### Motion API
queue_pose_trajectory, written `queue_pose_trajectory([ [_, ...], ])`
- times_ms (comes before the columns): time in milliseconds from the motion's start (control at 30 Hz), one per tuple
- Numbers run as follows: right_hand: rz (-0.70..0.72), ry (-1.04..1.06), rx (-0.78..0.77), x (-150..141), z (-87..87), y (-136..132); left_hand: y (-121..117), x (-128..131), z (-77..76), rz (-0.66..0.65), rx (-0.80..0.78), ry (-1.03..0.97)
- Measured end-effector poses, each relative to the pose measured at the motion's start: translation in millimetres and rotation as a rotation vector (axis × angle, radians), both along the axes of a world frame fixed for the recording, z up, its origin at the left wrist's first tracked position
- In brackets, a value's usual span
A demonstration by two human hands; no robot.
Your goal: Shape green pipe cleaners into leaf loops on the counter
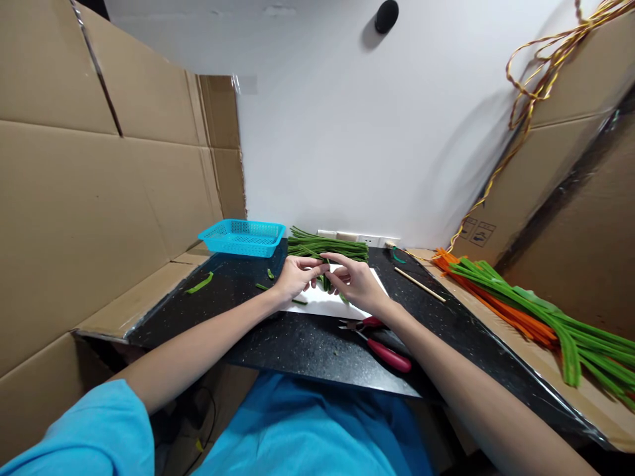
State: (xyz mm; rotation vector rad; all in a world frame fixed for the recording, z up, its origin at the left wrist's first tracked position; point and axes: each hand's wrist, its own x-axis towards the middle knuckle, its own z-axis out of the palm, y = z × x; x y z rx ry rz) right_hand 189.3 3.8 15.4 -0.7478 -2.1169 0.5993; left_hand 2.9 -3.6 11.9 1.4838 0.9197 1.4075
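Both hands meet over a white sheet (325, 309) on a black speckled tabletop (297, 340), working at a short green fuzzy stem (325, 283) that sits between their fingertips above the middle of the sheet. The left hand (296, 276) has its thumb and forefinger pinched together on the stem, the other fingers curled under; the right hand (358, 283) comes from the right with thumb and forefinger also closed in on it, though the exact contact is too small to make out. Just beyond the hands, on the far side, lies a thick bundle of green stems (342, 248), laid roughly left to right. Small cut green pieces (299, 302) lie on the sheet and to its left, and a longer green strip (200, 283) lies well apart at the left. A blue perforated basket (243, 250) stands at the far left of the tabletop. On the near side of the sheet, partly behind the right forearm, rest pliers with red handles (389, 356). To the right lies a thin wooden stick (420, 285), and farther right, on cardboard, green strips (538, 311) lie partly over orange strips (510, 317). A power strip (370, 240) runs along the far wall.
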Motion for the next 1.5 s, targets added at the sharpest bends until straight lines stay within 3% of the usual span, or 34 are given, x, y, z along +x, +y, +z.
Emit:
queue_pose_trajectory([
  [433, -0.004, 0.048, 0.047, 2, 5.5, 4, 4, -3, -0.9, 0.004, -0.031, -0.079],
  [733, 0.072, 0.346, -0.146, 12, 18.5, 13, 0, -3, 1.5, -0.324, -0.171, -0.255],
  [1133, 0.072, 0.218, -0.135, 17, 18.0, 19, 1, -7, 4.3, -0.387, -0.262, -0.325],
  [1233, 0.073, 0.221, -0.152, 20, 18.9, 22, -2, -9, 8.1, -0.506, -0.317, -0.239],
  [1367, 0.167, 0.227, -0.351, 30, 23.6, 23, -6, -9, 8.1, -0.631, -0.342, -0.027],
  [1500, 0.178, 0.225, -0.456, 41, 31.2, 22, -5, -7, 2.5, -0.616, -0.21, 0.161],
])
